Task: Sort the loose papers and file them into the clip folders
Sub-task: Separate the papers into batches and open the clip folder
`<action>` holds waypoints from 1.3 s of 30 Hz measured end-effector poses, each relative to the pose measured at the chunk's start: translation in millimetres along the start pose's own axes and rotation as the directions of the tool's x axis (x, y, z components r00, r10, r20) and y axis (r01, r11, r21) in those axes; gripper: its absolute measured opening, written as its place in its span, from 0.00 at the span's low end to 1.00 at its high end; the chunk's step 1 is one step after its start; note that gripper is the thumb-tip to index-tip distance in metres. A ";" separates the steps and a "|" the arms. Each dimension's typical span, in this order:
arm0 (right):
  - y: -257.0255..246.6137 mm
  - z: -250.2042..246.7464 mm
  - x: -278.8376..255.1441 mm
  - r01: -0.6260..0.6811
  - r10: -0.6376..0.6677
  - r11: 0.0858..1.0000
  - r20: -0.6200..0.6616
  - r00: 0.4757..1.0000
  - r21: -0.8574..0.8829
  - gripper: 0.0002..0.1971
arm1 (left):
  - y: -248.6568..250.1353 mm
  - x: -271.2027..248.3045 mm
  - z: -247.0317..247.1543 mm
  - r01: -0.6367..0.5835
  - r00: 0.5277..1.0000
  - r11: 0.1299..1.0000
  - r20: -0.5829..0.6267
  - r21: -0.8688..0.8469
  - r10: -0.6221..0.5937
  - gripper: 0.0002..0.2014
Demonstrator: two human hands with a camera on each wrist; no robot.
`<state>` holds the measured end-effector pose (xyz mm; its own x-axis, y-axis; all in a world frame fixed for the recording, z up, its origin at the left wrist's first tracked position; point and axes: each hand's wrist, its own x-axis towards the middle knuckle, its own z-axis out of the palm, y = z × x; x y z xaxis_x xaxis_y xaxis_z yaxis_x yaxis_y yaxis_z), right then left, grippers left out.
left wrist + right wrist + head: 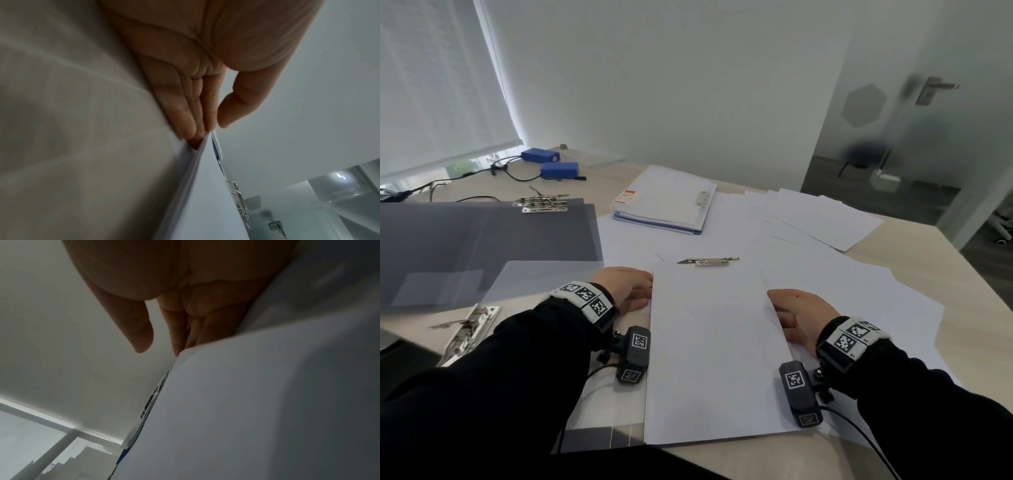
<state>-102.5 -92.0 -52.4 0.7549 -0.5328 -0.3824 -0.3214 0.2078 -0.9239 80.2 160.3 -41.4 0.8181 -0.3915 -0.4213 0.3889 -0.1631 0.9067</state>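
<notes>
Both hands flank a squared paper stack [714,349] lying flat on the bench [969,274]. Left hand [625,287] against the stack's left long edge, right hand [799,317] against its right long edge. Left grip: fingers [185,120] straight and pressed together, tips touching the stack edge, thumb apart and off the paper. Right grip: same, straight fingers [179,337] together at the edge, thumb clear. Neither pinches anything. Just past the grips, at the stack's far end, a metal clip [708,261] lies across the top; whether it clamps the sheets I can't tell. Left of the left grip: a translucent cover [541,277], with a loose clip mechanism [467,334] lying nearer the person. Further left and beyond, grey clip folders [482,236] with a chrome clip [542,202] at their far edge. Beyond the grips, a filled white folder [666,202]. Right of it and beyond the right grip, loose sheets [825,219] fanned out. Far left at the back, two blue battery packs [549,161] with cables.
</notes>
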 end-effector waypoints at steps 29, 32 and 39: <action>-26.2 8.8 -47.3 0.086 -0.033 0.695 0.088 0.996 -0.714 0.20 | -12.8 -65.9 -2.3 -0.197 0.979 0.447 0.148 0.872 0.142 0.11; -26.1 9.5 -51.1 0.105 -0.056 0.695 0.092 0.994 -0.711 0.21 | -11.0 -66.3 -3.7 -0.200 0.978 0.455 0.147 0.868 0.151 0.14; -22.5 11.4 -53.3 0.145 -0.086 0.686 0.119 0.989 -0.713 0.22 | -12.2 -67.4 5.5 -0.198 0.979 0.421 0.155 0.885 0.134 0.13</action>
<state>-129.0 -59.0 -11.4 0.8423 -0.4473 -0.3006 -0.5184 -0.5197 -0.6791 17.9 183.7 -24.0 0.7871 -0.5457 -0.2875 -0.3737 -0.7928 0.4815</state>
